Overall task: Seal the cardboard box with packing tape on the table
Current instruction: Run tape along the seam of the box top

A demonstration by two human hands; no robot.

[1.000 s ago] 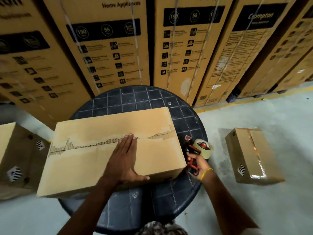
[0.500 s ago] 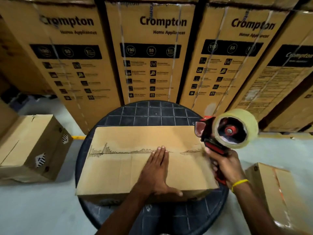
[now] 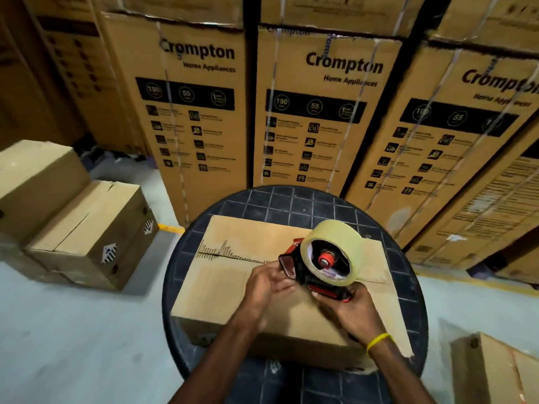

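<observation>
So the right hand grips the red tape dispenser by its handle, and the left hand pinches its nose, which points left. Both hover over the cardboard box, lying long-ways left-to-right on the round dark surface, seam running lengthwise.

The cardboard box is plain tan, with a row of dark hatch marks along its top seam. The tape dispenser is red and black, and its tape roll is a pale, cloudy yellow. The counter is blue-black with a pale grid. A wristband is bright yellow. The tall cartons are brown with black lettering and black icon bands. The floor is pale grey.
</observation>
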